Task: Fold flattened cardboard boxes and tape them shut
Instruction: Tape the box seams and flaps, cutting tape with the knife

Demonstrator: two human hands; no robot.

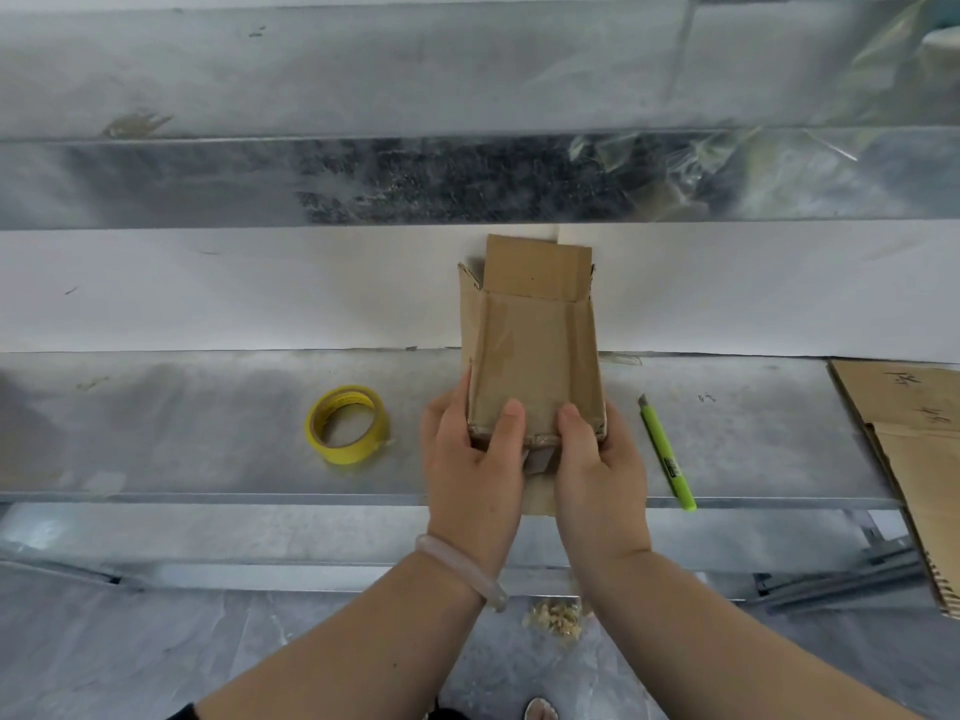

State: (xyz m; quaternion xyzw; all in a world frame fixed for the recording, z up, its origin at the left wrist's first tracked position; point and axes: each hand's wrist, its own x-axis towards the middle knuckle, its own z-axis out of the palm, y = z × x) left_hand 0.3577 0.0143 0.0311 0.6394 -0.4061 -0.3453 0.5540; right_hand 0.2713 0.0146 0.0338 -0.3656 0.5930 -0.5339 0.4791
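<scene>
A small brown cardboard box [535, 350] lies lengthwise over the metal shelf, its far flaps standing open and its near end taped. My left hand [470, 459] grips the near left corner, thumb on top. My right hand [597, 459] grips the near right corner, thumb on top as well. A roll of yellow tape [347, 424] lies on the shelf to the left of the box. To the right of my right hand lies a green utility knife [667, 454].
Flattened cardboard sheets [914, 433] lie at the right end of the metal shelf [208, 423], overhanging its front edge. A white wall strip and a higher metal ledge run behind. Clear plastic film hangs top right. Debris lies on the floor below.
</scene>
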